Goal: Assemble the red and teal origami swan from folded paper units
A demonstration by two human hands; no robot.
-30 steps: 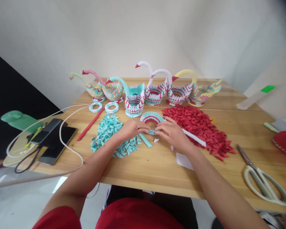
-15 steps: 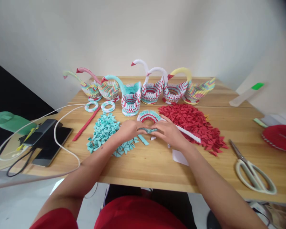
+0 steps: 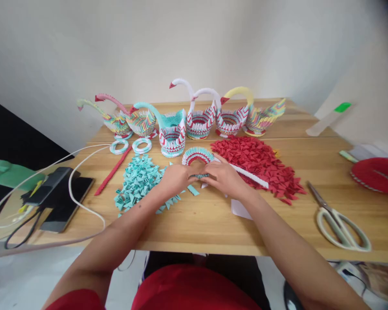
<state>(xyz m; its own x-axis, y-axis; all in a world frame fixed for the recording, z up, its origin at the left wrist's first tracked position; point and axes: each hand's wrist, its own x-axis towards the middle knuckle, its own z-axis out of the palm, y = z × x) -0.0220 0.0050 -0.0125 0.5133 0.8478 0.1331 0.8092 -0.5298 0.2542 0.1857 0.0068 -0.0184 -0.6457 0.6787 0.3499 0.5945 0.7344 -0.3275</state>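
A round paper ring (image 3: 198, 155) of folded pieces, striped teal, white and red, sits on the table in front of me. My left hand (image 3: 178, 177) grips its near left side, fingers curled at the rim. On its near right side my right hand (image 3: 224, 175) holds it too, thumb near the left thumb. Part of the ring is hidden behind both hands. To the left lies a pile of teal folded paper pieces (image 3: 137, 178). A pile of red folded paper pieces (image 3: 258, 165) spreads to the right, with a white paper strip (image 3: 250, 175) along its near edge.
Several finished paper swans (image 3: 173, 135) stand along the back. Two white-and-teal rings (image 3: 142, 146) and a red strip (image 3: 113, 171) lie left. Scissors (image 3: 339, 224) and a red disc (image 3: 377, 175) are at right. A white cable (image 3: 73, 172) loops by a phone (image 3: 67, 206).
The whole view has shifted slightly, so the things on the table appear a little farther left. Both hands stay on the striped ring, with only small finger movement.
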